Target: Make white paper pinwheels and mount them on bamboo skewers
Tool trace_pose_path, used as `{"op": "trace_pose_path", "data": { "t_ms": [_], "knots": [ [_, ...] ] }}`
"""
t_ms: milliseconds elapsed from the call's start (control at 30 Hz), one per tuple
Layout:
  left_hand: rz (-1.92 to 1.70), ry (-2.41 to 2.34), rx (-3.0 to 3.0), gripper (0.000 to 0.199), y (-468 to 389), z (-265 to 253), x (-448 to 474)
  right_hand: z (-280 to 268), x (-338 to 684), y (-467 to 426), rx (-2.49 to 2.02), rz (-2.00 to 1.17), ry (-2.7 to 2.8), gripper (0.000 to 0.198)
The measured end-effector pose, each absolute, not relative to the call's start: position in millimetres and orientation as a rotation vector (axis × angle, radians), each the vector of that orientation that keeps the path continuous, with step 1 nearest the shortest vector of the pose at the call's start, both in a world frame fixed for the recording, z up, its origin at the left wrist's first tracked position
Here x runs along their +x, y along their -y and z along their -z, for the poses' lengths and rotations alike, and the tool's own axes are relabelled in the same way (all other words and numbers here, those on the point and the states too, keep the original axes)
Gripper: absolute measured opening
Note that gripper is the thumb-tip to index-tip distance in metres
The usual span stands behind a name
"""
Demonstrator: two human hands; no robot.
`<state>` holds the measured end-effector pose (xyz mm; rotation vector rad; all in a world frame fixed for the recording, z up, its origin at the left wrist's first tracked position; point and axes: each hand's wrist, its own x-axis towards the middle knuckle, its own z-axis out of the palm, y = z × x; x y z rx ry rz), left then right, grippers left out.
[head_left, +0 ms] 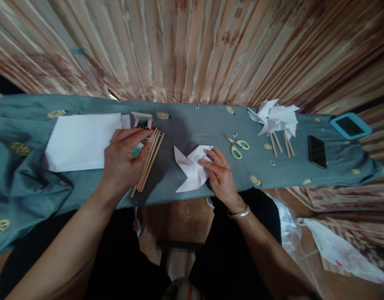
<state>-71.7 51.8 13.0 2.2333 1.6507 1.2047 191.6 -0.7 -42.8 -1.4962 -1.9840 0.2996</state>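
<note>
My right hand [222, 177], with a bracelet at the wrist, grips a white paper pinwheel [194, 171] by its right side, low over the cloth. The pinwheel's blades are folded in toward the middle. To the left, my left hand [126, 156] is closed in a loose pinch just above several wooden sticks [151, 166]. Anything between its fingertips is too small to make out. Behind that hand stands a small open box [143, 121] with dark contents, partly covered by the fingers. A small green label [136, 151] shows between thumb and palm.
White paper sheets [82, 141] are stacked at left on the grey-green cloth [204, 125]. Scissors [237, 146] with green handles lie right of centre. Finished pinwheels [274, 118] on sticks, a dark phone [317, 152] and a blue-framed device [351, 126] are further right. A curtain [192, 50] hangs behind.
</note>
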Motion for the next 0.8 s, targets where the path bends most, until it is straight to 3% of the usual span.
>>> {"op": "trace_pose_path", "data": {
  "t_ms": [533,800],
  "knots": [
    [-1.214,-1.591,2.258,0.029,-49.6,-14.7,-70.7,45.5,181.9,5.8,-1.517,-0.076,2.247,0.029],
    [-1.211,-1.59,2.268,0.028,-52.0,-12.1,-71.5,47.2,181.1,7.3,-1.512,-0.194,2.145,0.033]
  ]
}}
